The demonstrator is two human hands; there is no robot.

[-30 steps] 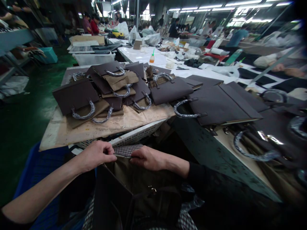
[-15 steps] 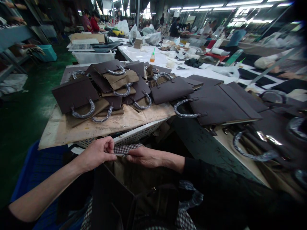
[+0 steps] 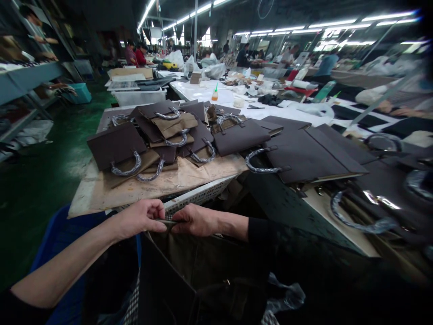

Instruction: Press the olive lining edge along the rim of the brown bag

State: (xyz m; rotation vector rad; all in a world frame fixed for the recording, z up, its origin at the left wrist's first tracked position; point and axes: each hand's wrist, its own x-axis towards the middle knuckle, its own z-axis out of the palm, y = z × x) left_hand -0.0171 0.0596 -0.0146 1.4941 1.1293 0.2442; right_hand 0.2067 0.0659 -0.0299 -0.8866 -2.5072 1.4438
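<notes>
A dark handbag (image 3: 164, 282) with an olive-brown lining (image 3: 186, 259) stands open in front of me, low in the view. My left hand (image 3: 142, 219) pinches its far top edge between thumb and curled fingers. Close beside it, my right hand (image 3: 199, 220) grips the same edge, thumb on the near side. A short stretch of the edge shows between the two hands. Checked fabric (image 3: 133, 300) shows at the bag's lower left. On the right hangs a plastic-wrapped handle (image 3: 287, 295); the bag's lower part is in darkness.
Several dark brown handbags (image 3: 117, 146) with wrapped handles lie piled on a worn board (image 3: 91, 194). More bags (image 3: 314, 153) cover the right side. Beneath the board are a white perforated basket (image 3: 199, 196) and a blue crate (image 3: 50, 243). A glue bottle (image 3: 215, 95) stands farther back; people work beyond.
My right hand has moved left along the bag's edge, closer to my left hand. The checked strip between them is now mostly hidden. The camera view has tilted up slightly.
</notes>
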